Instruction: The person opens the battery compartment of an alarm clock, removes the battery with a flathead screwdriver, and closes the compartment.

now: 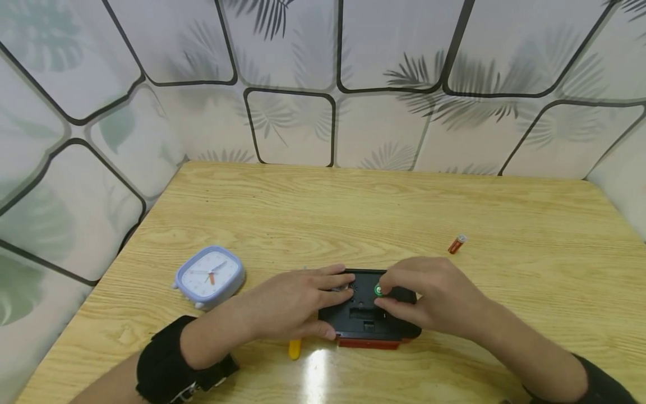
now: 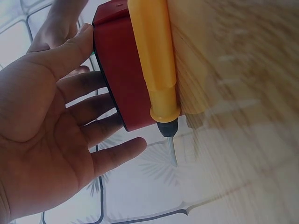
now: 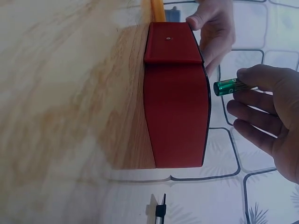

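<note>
A red box-shaped device lies with its black back panel facing up. My left hand rests on the panel's left part, fingers spread and fairly straight, thumb at the near left edge. Above the panel, my right hand pinches a green battery between thumb and fingers. In the right wrist view the battery's end is close to the panel, with a small gap showing. A screwdriver with a yellow handle lies beside the device, partly hidden under the left hand in the head view.
A light blue alarm clock sits to the left on the wooden table. An orange-red battery lies beyond the right hand. A thin pointed tool shows at the bottom of the right wrist view. Patterned wall covering borders the table's back.
</note>
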A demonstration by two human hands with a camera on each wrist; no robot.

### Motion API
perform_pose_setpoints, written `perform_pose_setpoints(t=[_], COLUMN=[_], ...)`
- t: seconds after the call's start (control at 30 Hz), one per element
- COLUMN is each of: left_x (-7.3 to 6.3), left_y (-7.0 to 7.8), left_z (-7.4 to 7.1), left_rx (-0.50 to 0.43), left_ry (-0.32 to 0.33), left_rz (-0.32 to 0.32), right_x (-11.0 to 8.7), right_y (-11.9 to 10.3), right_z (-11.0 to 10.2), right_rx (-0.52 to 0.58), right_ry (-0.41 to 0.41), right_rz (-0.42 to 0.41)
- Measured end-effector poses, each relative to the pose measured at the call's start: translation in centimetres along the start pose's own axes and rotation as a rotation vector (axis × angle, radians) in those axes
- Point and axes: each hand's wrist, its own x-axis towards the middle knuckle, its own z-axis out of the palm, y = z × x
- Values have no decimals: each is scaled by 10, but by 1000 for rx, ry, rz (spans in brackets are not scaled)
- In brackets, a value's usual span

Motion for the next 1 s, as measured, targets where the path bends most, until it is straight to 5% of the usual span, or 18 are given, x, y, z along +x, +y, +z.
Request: perform_pose_setpoints(t=[1.0], left_x=[0], left_y=[1], left_z=[1], left_rx=[20], left_ry=[-3], left_rz=[-8], right_x=[-2], right_y=[22], right_z=[-15], right_rx=[-212], right_ry=[68], right_rz=[56])
